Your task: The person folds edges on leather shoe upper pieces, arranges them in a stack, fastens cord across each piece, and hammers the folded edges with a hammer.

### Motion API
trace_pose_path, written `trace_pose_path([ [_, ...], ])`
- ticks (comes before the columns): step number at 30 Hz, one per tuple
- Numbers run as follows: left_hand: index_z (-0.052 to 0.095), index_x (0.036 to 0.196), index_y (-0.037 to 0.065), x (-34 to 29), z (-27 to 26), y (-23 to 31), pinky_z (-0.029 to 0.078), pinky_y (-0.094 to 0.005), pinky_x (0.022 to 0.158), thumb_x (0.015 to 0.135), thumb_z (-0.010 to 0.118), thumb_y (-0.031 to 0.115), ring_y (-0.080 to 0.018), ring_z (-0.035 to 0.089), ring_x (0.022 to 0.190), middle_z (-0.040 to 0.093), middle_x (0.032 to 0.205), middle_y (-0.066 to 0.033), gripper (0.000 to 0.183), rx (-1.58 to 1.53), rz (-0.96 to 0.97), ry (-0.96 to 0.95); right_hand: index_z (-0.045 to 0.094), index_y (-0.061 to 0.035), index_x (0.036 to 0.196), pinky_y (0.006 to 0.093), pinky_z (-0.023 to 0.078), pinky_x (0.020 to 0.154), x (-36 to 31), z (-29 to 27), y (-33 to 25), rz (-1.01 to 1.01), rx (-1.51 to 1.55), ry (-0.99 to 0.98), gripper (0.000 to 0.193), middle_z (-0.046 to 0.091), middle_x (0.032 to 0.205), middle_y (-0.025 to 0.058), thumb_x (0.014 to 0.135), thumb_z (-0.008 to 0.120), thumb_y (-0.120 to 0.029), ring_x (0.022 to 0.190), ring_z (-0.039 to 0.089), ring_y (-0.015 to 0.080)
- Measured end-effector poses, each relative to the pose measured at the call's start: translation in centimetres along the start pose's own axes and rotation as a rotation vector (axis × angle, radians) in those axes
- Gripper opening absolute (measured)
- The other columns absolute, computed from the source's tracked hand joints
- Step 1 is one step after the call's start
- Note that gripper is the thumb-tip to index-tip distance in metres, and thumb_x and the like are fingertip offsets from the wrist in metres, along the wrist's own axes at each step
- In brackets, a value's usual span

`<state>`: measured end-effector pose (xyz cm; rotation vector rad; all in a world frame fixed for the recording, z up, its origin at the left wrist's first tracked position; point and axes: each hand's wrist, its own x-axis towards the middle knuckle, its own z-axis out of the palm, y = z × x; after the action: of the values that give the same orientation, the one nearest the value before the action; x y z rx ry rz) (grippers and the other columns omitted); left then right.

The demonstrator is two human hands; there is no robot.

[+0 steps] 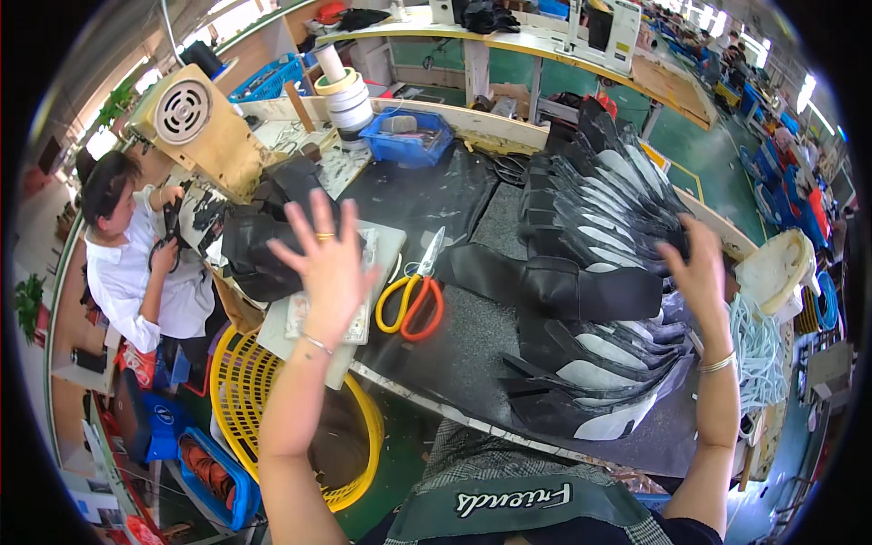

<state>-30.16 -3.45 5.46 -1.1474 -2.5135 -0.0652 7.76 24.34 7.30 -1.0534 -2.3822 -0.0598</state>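
My left hand [329,263] is raised with fingers spread, holding nothing, above a pale board [389,238] and beside a pile of black leather-like pieces [259,250]. My right hand [701,268] has its thumb and fingers apart at the right edge of a fanned stack of black pieces with white-grey undersides [604,204]; whether it touches them I cannot tell. A single black shaped piece [595,291] lies across the middle of the fan, and a second fanned stack [599,372] sits nearer me. Scissors with one yellow and one red handle [413,295] rest between my hands.
Behind stand a blue basket [407,136] and stacked tape rolls [347,104]. A beige machine [186,118] is at left, where a co-worker in white [150,263] holds black scissors. A yellow basket [241,381] stands below the table's left edge. Pale cords [761,354] hang at right.
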Motion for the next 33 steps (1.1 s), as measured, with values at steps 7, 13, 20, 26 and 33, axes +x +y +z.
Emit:
trace_pose_path([
  [7,0.041,0.139,0.011,-1.6,4.0,14.9,0.021,-0.0586,0.106,0.071,0.079,0.042,-0.0320,0.041,0.127,0.053,0.124,-0.0116,0.085,-0.825,0.629,-0.166,0.045,-0.0006,0.131,0.0486,0.032,0.105,-3.8,2.5,-10.3,-0.366,0.128,-0.356,0.080,0.048,0.119,0.0201,0.063,0.083,-0.017,0.114,0.042,0.0367],
  [13,0.061,0.095,0.010,-1.9,-2.6,9.9,0.029,-0.0441,0.087,0.067,0.081,0.036,-0.0251,0.048,0.092,0.053,0.092,-0.0055,0.043,-0.699,0.725,0.247,0.034,0.0063,0.140,0.0612,0.015,0.110,-9.8,2.5,-10.3,-0.249,0.093,-0.196,0.086,0.031,0.143,0.0270,0.076,0.075,-0.035,0.133,0.026,0.0471],
  [20,0.068,0.093,0.001,5.3,-7.7,-10.7,0.034,-0.0373,0.092,0.093,0.061,0.026,-0.0207,0.061,0.078,0.065,0.076,-0.0087,0.026,-0.714,-0.108,0.204,0.050,-0.0033,0.133,0.0661,0.010,0.109,-9.5,2.9,-9.6,-0.214,0.004,-0.337,0.065,0.029,0.146,0.0290,0.083,0.067,-0.042,0.137,0.018,0.0493],
  [26,0.040,0.142,0.014,6.1,4.2,-18.2,0.026,-0.0522,0.099,0.086,0.066,0.035,-0.0373,0.033,0.129,0.043,0.132,-0.0215,0.066,0.188,-0.302,0.285,0.047,-0.0049,0.137,0.0623,0.010,0.111,-9.2,-0.8,-9.6,-0.254,0.110,-0.359,0.071,0.028,0.149,0.0254,0.079,0.071,-0.039,0.138,0.018,0.0475],
  [33,0.064,0.115,0.015,3.2,3.4,-0.1,0.031,-0.0471,0.102,0.072,0.073,0.014,-0.0330,0.043,0.122,0.052,0.124,-0.0110,0.044,-0.433,0.296,0.275,0.045,-0.0122,0.140,0.0615,0.011,0.110,-11.8,0.1,-8.1,-0.172,-0.028,-0.481,0.074,0.028,0.151,0.0208,0.080,0.067,-0.049,0.139,0.019,0.0442],
])
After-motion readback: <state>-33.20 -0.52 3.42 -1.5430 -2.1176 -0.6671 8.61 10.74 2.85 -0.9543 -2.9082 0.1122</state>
